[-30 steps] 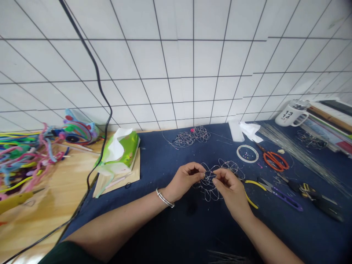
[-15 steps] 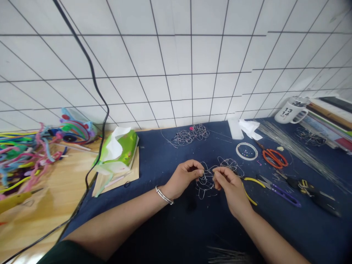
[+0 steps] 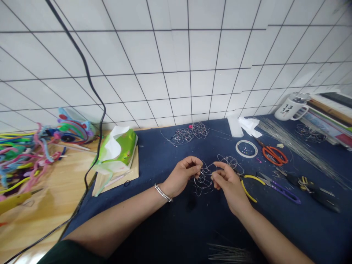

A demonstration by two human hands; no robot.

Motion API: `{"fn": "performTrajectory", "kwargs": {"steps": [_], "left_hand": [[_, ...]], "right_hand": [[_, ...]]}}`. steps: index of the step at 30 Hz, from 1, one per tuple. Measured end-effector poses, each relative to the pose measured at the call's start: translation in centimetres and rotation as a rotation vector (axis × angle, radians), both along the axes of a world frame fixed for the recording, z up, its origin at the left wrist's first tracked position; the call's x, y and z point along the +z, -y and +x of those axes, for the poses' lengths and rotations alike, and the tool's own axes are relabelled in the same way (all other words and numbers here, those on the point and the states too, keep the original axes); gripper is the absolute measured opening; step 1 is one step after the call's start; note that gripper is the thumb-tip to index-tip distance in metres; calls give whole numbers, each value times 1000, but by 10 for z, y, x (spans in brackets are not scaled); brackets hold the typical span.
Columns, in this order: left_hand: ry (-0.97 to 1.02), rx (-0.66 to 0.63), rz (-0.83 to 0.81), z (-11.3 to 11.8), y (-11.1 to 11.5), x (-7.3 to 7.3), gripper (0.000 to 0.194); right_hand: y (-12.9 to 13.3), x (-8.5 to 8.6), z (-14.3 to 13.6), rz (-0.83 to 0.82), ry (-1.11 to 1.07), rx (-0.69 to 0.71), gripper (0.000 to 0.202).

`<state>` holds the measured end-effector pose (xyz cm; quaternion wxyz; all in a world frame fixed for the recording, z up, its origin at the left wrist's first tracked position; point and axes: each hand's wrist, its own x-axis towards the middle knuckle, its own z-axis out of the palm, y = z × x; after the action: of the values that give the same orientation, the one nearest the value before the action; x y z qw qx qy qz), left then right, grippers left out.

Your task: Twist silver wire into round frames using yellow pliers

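Observation:
Curled, looped thin wire, a silvery wire piece (image 3: pixel 205 180), hangs between my two hands above the dark blue cloth. My left hand (image 3: pixel 185 174) pinches its upper left side between thumb and fingers. At its right side, my right hand (image 3: pixel 227 180) has the thumb and lower fingers closed on the wire's edge, while the index finger is raised and extended. Just behind my right hand lies another coiled wire piece (image 3: pixel 230 163). Yellow-handled pliers (image 3: pixel 254 178) rest to the right of that hand, partly hidden by it.
Orange scissors (image 3: pixel 275 155), purple scissors (image 3: pixel 286 190), a white ring dish (image 3: pixel 246 149) and long wires (image 3: pixel 297 146) lie right. Tangled wire (image 3: pixel 191 132) sits behind. A green tissue pack (image 3: pixel 123 148) and pipe cleaners (image 3: pixel 24 161) are left; a white mug (image 3: pixel 288 109) stands back right.
My right index finger has lifted and straightened away from the thumb. The wire piece has turned slightly between my hands, and the view has shifted a little.

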<state>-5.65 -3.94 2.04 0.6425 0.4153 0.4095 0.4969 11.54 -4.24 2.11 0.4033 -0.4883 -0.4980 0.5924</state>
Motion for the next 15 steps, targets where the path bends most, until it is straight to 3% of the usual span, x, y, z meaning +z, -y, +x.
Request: {"fn": "performTrajectory", "kwargs": {"steps": [3, 9, 15], "left_hand": [[-84, -9, 65, -1, -1, -1, 16], [-450, 1, 289, -5, -2, -1, 13], [-571, 8, 406, -7, -3, 0, 10]], "right_hand": [[0, 2, 0, 12, 1, -6, 32], [-1, -2, 1, 20, -26, -12, 36], [-1, -4, 2, 36, -15, -2, 38]]}}
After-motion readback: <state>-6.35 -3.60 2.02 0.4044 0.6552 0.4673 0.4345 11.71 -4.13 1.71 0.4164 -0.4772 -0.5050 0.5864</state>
